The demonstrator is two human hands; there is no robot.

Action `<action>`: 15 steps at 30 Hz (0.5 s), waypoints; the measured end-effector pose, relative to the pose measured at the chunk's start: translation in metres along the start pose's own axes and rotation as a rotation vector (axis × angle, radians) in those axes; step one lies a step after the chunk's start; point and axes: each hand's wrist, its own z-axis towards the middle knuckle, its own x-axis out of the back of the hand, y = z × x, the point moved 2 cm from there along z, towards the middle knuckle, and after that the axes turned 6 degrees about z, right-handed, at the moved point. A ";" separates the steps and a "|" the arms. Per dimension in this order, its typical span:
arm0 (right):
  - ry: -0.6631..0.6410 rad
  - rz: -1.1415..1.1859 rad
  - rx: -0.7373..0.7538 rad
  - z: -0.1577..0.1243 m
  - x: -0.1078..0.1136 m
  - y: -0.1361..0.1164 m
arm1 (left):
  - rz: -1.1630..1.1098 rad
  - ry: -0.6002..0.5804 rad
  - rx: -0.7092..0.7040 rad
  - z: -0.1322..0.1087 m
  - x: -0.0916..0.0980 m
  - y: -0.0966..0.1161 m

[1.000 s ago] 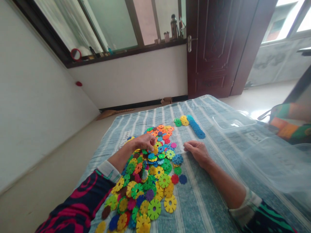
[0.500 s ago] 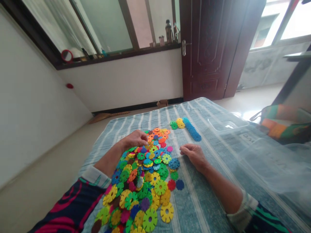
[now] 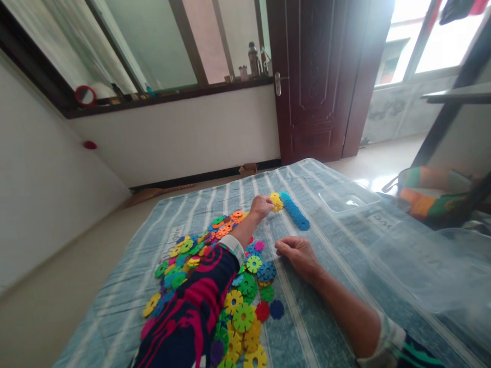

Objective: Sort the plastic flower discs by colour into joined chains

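Observation:
My left hand (image 3: 262, 206) reaches across the pile with its fingers pinched at the yellow notched plastic discs (image 3: 276, 201). Its fingertips seem to grip one yellow disc; the hand hides part of this spot. Just right of the yellow ones, a row of overlapping blue notched discs (image 3: 294, 211) runs toward me. My right hand (image 3: 299, 254) rests on the striped cloth with its fingers curled closed, and nothing shows in them. To its left lies the large mixed pile of coloured discs (image 3: 243, 317), partly covered by my left sleeve. A dark blue disc (image 3: 276, 309) lies at the pile's right edge.
A clear plastic tray (image 3: 347, 201) stands on the striped bed cover (image 3: 326, 301) at the far right. Nearer me on the right is a larger translucent plastic container (image 3: 433, 271). Past the bed are a dark red door (image 3: 314, 87) and a colourful bag (image 3: 425, 191).
My left hand has moved from the pile forward and right to the yellow discs, covering the green one beside them. My right hand stays nearly in place. The view has shifted slightly.

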 end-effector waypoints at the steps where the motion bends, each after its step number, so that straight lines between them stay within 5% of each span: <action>1: 0.001 -0.002 -0.002 0.000 0.000 0.000 | 0.016 0.007 0.006 0.005 -0.005 0.000; 15: 0.004 -0.010 -0.022 0.000 -0.001 -0.004 | 0.092 0.077 -0.013 0.025 -0.013 0.007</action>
